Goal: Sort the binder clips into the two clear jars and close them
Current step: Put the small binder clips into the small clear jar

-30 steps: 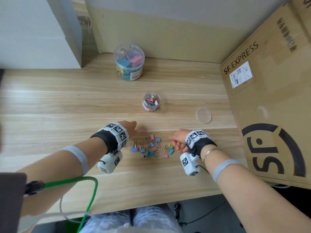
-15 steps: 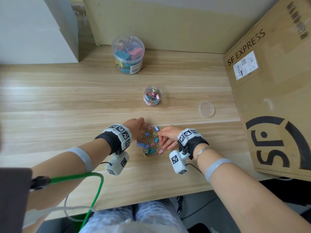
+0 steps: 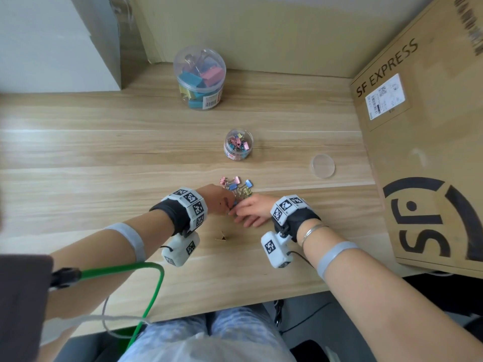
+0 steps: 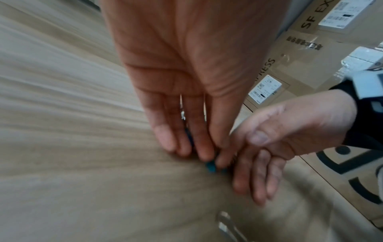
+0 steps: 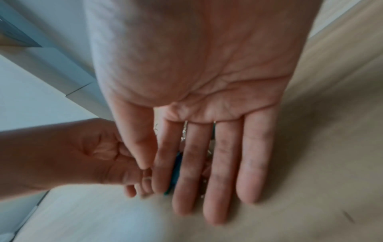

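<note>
**Both hands corral the last small clips below the open jar**

Head view: at frame centre the left hand [image 3: 218, 198] and right hand [image 3: 252, 209] meet fingertip to fingertip on the wooden table [image 3: 78, 158], with a heap of small binder clips [image 3: 236, 186] just above them. The small jar [image 3: 238, 145], open and part-filled, stands higher in the frame, apart from the heap; its clear lid [image 3: 322, 166] lies flat to the right of it. The large jar [image 3: 200, 78], closed and filled with big clips, sits near the top centre. A cardboard box [image 3: 423, 152] fills the right edge.

Left wrist view: the left hand's fingers [image 4: 165, 131] are straight and pressed together, tips on the wood, with a blue clip [image 4: 211, 167] showing beneath them. They grip nothing.

Right wrist view: the right hand's fingers [image 5: 219, 172] lie straight and flat too, holding nothing, with a blue clip edge and wire handles showing between them.

Handling, as a judgement: the clips are light, hard and stiff, and their painted steel should slide easily on the wood, so scooping them between flat hands suits them. Their wire handles tangle, so they may lift in a clump. For a single clip, pinch the coloured body. The lid is thin and slick, so take it by its rim.
</note>
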`<control>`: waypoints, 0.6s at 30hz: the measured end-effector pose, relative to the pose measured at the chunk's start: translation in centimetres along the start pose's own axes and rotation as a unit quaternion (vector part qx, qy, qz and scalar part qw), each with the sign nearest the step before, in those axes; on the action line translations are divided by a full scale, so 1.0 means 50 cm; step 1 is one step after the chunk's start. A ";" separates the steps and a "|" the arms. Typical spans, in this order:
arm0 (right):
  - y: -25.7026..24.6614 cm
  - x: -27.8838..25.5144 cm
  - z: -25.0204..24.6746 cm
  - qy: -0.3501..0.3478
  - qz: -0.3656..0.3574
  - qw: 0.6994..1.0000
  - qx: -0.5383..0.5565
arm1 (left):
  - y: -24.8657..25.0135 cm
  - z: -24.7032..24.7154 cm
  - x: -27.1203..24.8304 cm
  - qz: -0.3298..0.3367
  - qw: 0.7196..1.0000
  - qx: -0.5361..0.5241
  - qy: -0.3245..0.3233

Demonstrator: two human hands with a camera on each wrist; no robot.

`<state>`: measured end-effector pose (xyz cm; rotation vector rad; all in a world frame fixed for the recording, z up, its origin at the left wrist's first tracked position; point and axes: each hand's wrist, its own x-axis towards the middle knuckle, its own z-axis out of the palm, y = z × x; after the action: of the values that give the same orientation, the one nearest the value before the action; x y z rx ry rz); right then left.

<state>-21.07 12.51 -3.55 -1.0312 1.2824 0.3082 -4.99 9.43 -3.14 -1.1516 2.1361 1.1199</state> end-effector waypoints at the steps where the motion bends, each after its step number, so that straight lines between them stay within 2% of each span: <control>1: -0.003 -0.004 -0.009 0.038 -0.024 0.999 -0.009 | -0.009 -0.003 0.000 0.002 0.999 -0.028 0.034; 3: -0.007 -0.008 -0.025 0.168 -0.070 0.980 -0.084 | -0.026 -0.003 0.001 0.004 0.993 -0.065 0.098; 4: -0.005 -0.008 -0.031 0.242 -0.083 0.956 -0.140 | -0.032 0.000 0.000 0.003 0.990 -0.063 0.127; 6: 0.000 -0.003 -0.033 0.325 -0.075 0.917 -0.218 | -0.038 0.009 -0.003 -0.005 0.987 -0.004 0.163; 8: 0.004 0.005 -0.024 0.336 -0.036 0.905 -0.259 | -0.040 0.021 0.001 -0.031 0.983 0.049 0.173; 10: 0.005 0.017 -0.009 0.335 -0.018 0.900 -0.278 | -0.036 0.026 0.010 -0.061 0.981 0.036 0.180; 14: -0.011 0.034 0.009 0.328 -0.016 0.898 -0.292 | -0.030 0.029 0.027 -0.090 0.978 -0.012 0.188; 18: -0.025 0.040 -0.003 0.320 -0.051 0.905 -0.276 | -0.032 0.019 0.035 -0.074 0.980 -0.030 0.185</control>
<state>-19.64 11.04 -4.74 -1.7784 1.7703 0.2663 -4.57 8.91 -5.60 -1.6252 2.2488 0.9698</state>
